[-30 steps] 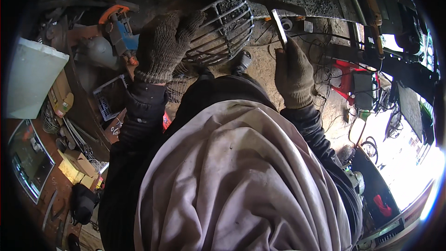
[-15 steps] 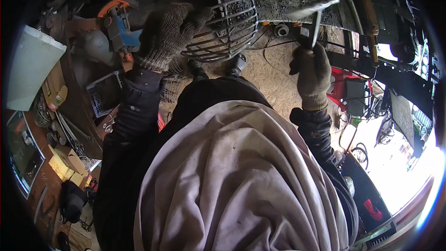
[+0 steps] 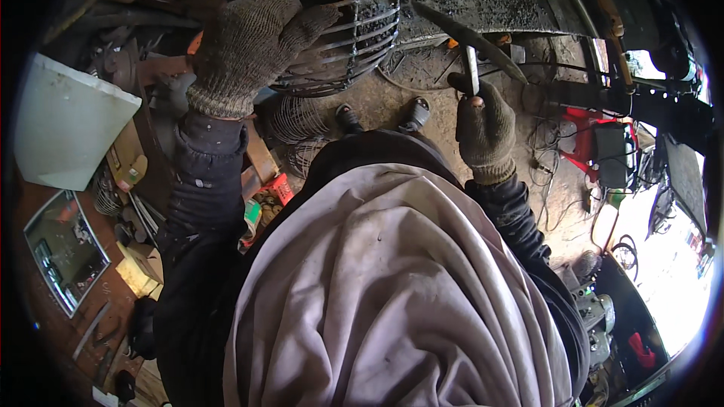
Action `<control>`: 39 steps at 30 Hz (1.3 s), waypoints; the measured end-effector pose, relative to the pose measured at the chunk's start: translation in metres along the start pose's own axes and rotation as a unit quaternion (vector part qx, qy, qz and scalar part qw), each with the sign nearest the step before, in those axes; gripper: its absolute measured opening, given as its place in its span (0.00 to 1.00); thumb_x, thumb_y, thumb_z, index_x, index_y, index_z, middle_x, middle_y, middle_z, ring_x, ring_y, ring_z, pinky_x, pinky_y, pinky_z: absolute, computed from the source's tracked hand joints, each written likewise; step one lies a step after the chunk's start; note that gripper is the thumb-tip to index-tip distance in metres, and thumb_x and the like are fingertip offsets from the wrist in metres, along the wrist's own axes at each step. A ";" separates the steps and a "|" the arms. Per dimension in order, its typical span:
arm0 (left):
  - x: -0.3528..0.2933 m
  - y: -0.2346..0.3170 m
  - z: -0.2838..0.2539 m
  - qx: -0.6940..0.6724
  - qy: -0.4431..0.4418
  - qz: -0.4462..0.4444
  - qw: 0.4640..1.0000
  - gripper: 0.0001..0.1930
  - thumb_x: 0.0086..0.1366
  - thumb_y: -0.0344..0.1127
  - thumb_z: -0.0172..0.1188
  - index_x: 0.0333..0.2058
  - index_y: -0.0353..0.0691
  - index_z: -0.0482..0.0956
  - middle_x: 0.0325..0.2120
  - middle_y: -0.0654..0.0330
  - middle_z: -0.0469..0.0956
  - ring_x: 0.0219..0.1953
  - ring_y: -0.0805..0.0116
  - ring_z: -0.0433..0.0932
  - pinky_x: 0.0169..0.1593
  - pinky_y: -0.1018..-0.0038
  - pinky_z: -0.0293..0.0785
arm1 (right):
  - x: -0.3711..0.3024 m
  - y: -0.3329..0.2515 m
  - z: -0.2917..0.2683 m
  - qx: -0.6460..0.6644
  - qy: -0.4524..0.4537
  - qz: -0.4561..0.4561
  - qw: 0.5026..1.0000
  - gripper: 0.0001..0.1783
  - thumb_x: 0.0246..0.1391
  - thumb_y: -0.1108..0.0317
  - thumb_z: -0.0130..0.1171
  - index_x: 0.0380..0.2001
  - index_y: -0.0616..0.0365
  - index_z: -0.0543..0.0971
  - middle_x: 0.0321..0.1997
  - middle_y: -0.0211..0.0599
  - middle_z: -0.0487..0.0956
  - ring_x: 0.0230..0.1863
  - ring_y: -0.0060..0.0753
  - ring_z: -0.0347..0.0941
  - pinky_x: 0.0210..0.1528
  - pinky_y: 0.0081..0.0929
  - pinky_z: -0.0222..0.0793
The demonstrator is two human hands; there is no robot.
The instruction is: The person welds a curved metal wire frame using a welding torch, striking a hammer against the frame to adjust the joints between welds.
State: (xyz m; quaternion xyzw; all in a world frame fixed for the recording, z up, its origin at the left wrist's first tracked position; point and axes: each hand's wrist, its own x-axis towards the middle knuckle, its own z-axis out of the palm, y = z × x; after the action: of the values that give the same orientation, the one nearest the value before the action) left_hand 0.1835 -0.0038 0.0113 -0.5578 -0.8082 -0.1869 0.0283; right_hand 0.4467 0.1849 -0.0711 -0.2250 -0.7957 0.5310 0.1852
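Note:
My left hand (image 3: 245, 53), in a knitted work glove, grips one side of a curved grille of welded metal bars (image 3: 355, 36) and holds it up above the floor. The fingertips are partly hidden behind the bars. In my gloved right hand (image 3: 486, 132), the fingers wrap round the metal handle of a chipping hammer (image 3: 475, 39). Its long, narrow head tapers to a point and sits to the right of the grille, apart from it.
A dark, grimy workbench (image 3: 483, 0) spans the far side. Coiled wire grilles (image 3: 298, 117) stand on the floor left of my feet. At the right are a red-framed machine (image 3: 581, 143) and loose cables. A pale panel (image 3: 72, 120) stands at the left.
The view has shifted. My right hand has moved slightly left and down, and the hammer head has swung toward the grille. My left hand and the grille sit a little further left.

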 end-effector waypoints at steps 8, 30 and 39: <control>0.000 0.001 0.006 0.058 -0.032 0.007 0.998 0.18 0.66 0.48 0.60 0.31 0.36 0.79 0.28 0.48 0.78 0.32 0.45 0.79 0.36 0.58 0.76 | -0.001 -0.013 0.001 0.038 0.061 -0.003 0.997 0.19 0.69 0.61 0.47 0.47 0.64 0.81 0.22 0.30 0.74 0.22 0.20 0.67 0.26 0.24 0.63; -0.006 -0.008 0.018 0.029 0.037 0.006 0.999 0.18 0.67 0.47 0.61 0.30 0.35 0.81 0.26 0.47 0.78 0.30 0.47 0.79 0.34 0.60 0.75 | 0.009 -0.013 -0.003 0.007 0.029 0.027 0.999 0.20 0.69 0.55 0.48 0.47 0.60 0.81 0.22 0.33 0.75 0.25 0.23 0.71 0.29 0.25 0.65; -0.004 -0.011 0.019 -0.023 0.022 -0.042 0.999 0.18 0.65 0.49 0.62 0.28 0.38 0.82 0.22 0.53 0.77 0.25 0.51 0.77 0.32 0.61 0.73 | 0.010 -0.011 0.003 0.008 0.035 0.016 0.999 0.20 0.70 0.57 0.46 0.47 0.62 0.79 0.22 0.33 0.76 0.24 0.27 0.72 0.27 0.26 0.67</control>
State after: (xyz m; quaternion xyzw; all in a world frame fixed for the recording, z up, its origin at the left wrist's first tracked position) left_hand 0.1780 -0.0047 -0.0101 -0.5192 -0.8257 -0.2190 0.0251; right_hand 0.4351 0.1845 -0.0610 -0.2547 -0.7810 0.5318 0.2060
